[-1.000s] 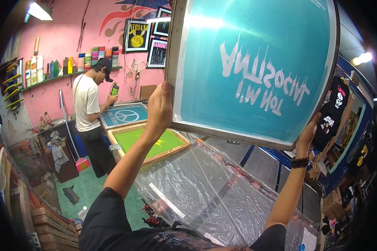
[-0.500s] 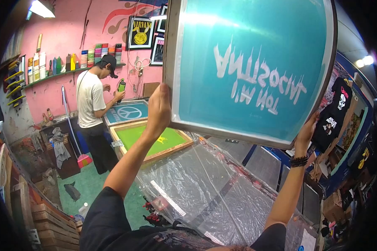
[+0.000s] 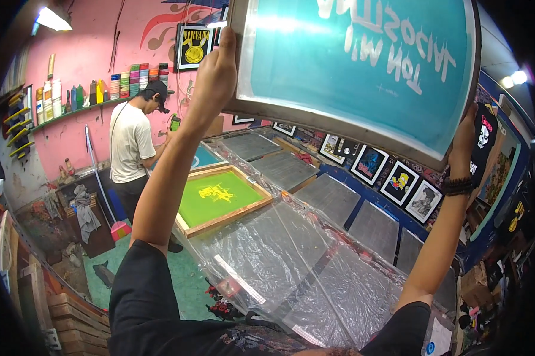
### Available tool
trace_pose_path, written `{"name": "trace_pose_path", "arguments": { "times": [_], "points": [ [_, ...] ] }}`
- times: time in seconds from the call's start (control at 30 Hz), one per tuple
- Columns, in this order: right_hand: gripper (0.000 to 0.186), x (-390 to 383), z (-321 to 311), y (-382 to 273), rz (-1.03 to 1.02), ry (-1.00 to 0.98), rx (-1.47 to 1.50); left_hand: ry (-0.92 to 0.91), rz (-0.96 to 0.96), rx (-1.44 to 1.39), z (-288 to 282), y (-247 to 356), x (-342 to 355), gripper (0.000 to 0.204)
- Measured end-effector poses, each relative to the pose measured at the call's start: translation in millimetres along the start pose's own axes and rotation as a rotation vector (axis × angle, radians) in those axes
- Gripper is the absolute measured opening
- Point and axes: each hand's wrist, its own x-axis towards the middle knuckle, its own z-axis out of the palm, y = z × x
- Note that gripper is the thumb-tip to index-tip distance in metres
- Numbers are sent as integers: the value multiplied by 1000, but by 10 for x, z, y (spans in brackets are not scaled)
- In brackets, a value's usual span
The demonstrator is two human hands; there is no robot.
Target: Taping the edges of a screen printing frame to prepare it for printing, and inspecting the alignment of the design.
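Raised high in front of me is a large screen-printing frame [image 3: 339, 65] with turquoise mesh and pale, dripping mirrored lettering; its top runs out of view. My left hand [image 3: 216, 77] grips its left edge, thumb laid along the side. On the lower right edge, my right hand [image 3: 462, 145] is closed round the frame, its fingers partly hidden behind it. A dark beaded bracelet [image 3: 458, 186] circles my right wrist. Below, a wooden screen frame with green mesh [image 3: 223, 193] and a yellow design lies on the plastic-covered table [image 3: 273, 255].
To the left a person in a white shirt [image 3: 131, 142] stands at another turquoise screen [image 3: 205, 159], holding a green bottle [image 3: 174, 123]. Dark flat panels [image 3: 327, 196] line the table's far side. Framed pictures [image 3: 369, 165] stand behind them. Paint containers [image 3: 140, 80] fill a wall shelf.
Both my hands have lifted the screen frame higher, uncovering the framed pictures and more dark panels behind it. The person in white has lowered the green bottle slightly and bent toward the turquoise screen.
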Motion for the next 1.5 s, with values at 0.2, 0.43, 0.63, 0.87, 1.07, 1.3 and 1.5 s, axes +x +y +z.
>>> {"name": "trace_pose_path", "arguments": {
  "times": [0.2, 0.43, 0.63, 0.87, 1.07, 1.3, 1.5],
  "points": [
    [84, 88, 15, -225, -43, -27, 10, -27, -6, -92, -7, 17, 193, 89],
    [85, 144, 99, -329, -11, -91, 39, -8, 21, -104, -69, -61, 244, 89],
    [84, 126, 105, -316, -4, -107, 31, -1, 21, -98, -53, -61, 197, 91],
    [84, 167, 108, -218, -39, -50, 4, -20, -12, -74, -36, -41, 149, 90],
    [85, 150, 62, -115, -73, -4, 10, -44, -30, -103, 18, -66, 139, 87],
    [91, -256, 88, 182, -47, -24, -163, -16, -105, -329, -62, -483, -195, 78],
    [97, -703, 170, 318, -59, -140, -98, -30, -220, -316, -164, -390, -384, 80]
  ]
}}
